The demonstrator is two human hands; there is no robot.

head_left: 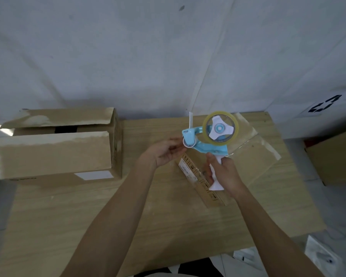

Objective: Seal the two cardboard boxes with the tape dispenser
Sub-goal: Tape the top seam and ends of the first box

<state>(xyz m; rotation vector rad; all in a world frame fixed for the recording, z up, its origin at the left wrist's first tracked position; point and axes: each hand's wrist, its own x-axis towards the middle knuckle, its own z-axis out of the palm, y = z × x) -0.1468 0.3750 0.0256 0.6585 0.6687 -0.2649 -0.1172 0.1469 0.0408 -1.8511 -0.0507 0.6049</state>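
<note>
A blue tape dispenser with a roll of clear tape is held upright over the right part of the table. My right hand grips its white handle. A short strip of tape stands up from the dispenser's front end. My left hand lies palm up beside the front roller, fingers loosely curled, fingertips at the roller. Under the dispenser sits a small cardboard box, turned diagonally, with clear tape shining on its top. A large cardboard box stands at the table's left, its top flaps slightly apart.
The wooden table runs out to the near edge. A white sheet hangs behind it. Another cardboard box is on the floor to the right, and white objects lie at lower right.
</note>
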